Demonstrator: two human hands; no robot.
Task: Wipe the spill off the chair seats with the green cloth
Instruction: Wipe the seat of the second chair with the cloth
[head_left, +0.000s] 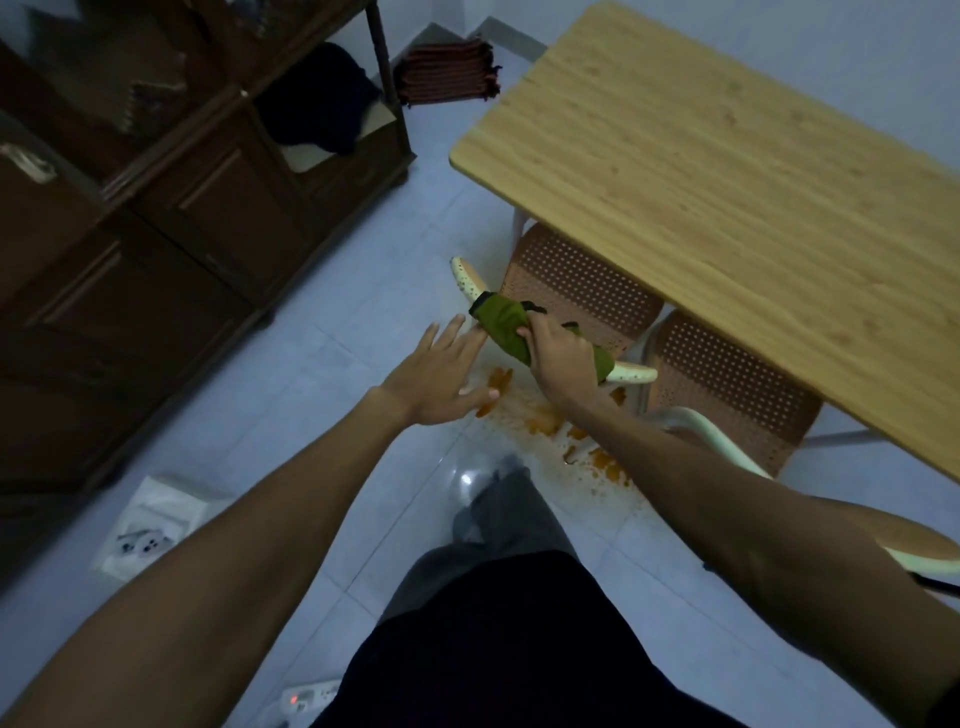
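My right hand (561, 358) grips the green cloth (503, 325), which is wrapped over the pale top rail of the nearer chair's backrest (466, 277). That chair's brown perforated seat (576, 291) is tucked under the wooden table. A second brown perforated seat (732, 384) stands to its right, also partly under the table. My left hand (441, 374) hovers open just left of the cloth, fingers spread, holding nothing. An orange spill (545, 421) is splattered on the floor tiles below the chairs.
The light wooden table (727, 171) fills the upper right. A dark wooden cabinet (171, 208) lines the left side. A white packet (150, 525) lies on the floor at lower left, a power strip (311, 696) near my legs, and folded dark red fabric (447, 73) at the back.
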